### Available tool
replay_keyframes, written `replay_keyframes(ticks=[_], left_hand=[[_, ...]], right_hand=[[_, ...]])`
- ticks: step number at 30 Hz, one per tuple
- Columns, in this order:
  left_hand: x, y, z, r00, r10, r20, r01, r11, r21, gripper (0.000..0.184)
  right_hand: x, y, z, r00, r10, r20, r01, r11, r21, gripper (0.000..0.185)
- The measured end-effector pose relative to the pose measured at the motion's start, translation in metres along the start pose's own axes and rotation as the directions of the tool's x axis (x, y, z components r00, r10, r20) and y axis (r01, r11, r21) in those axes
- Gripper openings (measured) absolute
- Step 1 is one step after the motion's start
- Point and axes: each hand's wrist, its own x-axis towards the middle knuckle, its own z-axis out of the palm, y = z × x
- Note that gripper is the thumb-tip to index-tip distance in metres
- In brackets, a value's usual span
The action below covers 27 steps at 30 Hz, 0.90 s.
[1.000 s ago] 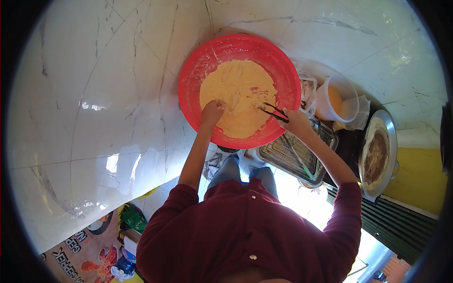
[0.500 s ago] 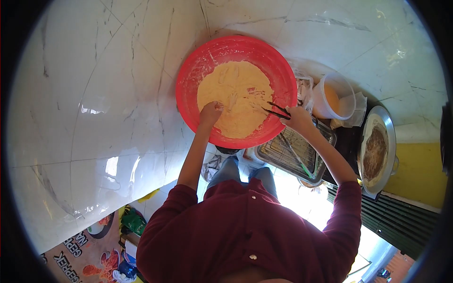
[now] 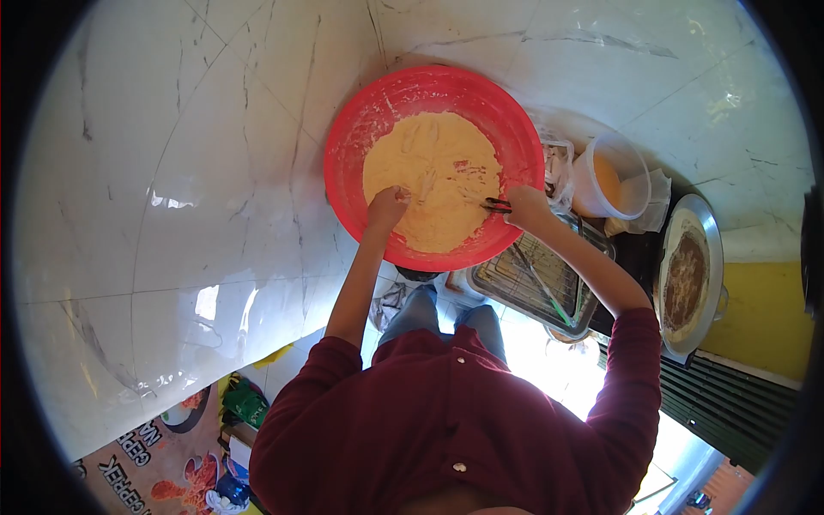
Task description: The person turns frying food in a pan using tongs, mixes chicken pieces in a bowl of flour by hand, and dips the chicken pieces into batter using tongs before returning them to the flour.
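Observation:
A big red basin point(image 3: 348, 184) holds pale yellow flour point(image 3: 438, 215), marked with grooves and a few darker patches. My left hand point(image 3: 389, 209) is over the flour at the basin's near left side, its fingers curled together. Whatever those fingers may hold is hidden. At the right rim, my right hand point(image 3: 525, 209) is closed around a pair of black-tipped tongs point(image 3: 496, 205). The tips point left over the flour and lie close together, with nothing visible between them.
Right of the basin stand a clear tub point(image 3: 631, 184) with orange contents and a wire rack tray point(image 3: 506, 279) with a green-handled utensil point(image 3: 549, 296). Farther right is a wide metal pan point(image 3: 708, 257) with brown contents. Tiled walls point(image 3: 232, 172) border the left and back.
My right hand has shifted slightly up and left, and the tongs' tips have come closer together, with less of them showing. My left hand stays curled in nearly the same place.

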Motion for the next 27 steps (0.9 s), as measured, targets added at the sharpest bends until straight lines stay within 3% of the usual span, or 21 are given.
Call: replay_keyframes(ticks=[4,7,13,15,18,22,25,27], left_hand=[[-0.001,0.003,-0.001,1.000,0.007,0.012,-0.007,1.000,-0.016,0.021],[-0.001,0.004,-0.002,1.000,0.018,0.016,-0.018,1.000,0.007,0.021],[-0.003,0.009,-0.005,1.000,0.010,0.017,-0.010,1.000,-0.011,0.022],[-0.003,0.007,-0.004,1.000,0.013,0.018,-0.013,1.000,-0.016,0.022],[-0.003,0.008,-0.004,1.000,0.010,0.027,-0.009,0.998,-0.055,0.022],[-0.005,0.012,-0.006,0.999,0.009,0.040,-0.009,1.000,-0.016,0.022],[-0.004,0.010,-0.006,0.999,0.012,0.036,-0.011,1.000,-0.015,0.021],[-0.004,0.010,-0.004,0.999,0.017,0.030,-0.017,1.000,-0.019,0.021]], right_hand=[[0.000,0.002,0.001,0.999,0.013,0.040,-0.014,1.000,0.018,0.026],[-0.006,0.007,0.003,0.996,-0.035,-0.077,0.037,0.999,0.025,0.023],[-0.035,0.018,-0.023,0.998,0.061,-0.031,-0.052,0.966,0.254,0.022],[-0.047,0.021,-0.030,0.990,0.121,-0.069,-0.076,0.884,0.462,0.026],[-0.058,0.028,-0.027,0.970,0.243,-0.015,-0.199,0.828,0.524,0.030],[-0.077,0.027,-0.025,0.959,0.281,-0.039,-0.188,0.732,0.655,0.031],[-0.084,0.033,-0.011,0.935,0.353,0.040,-0.279,0.660,0.697,0.031],[-0.091,0.031,-0.011,0.923,0.363,0.129,-0.284,0.415,0.864,0.029]])
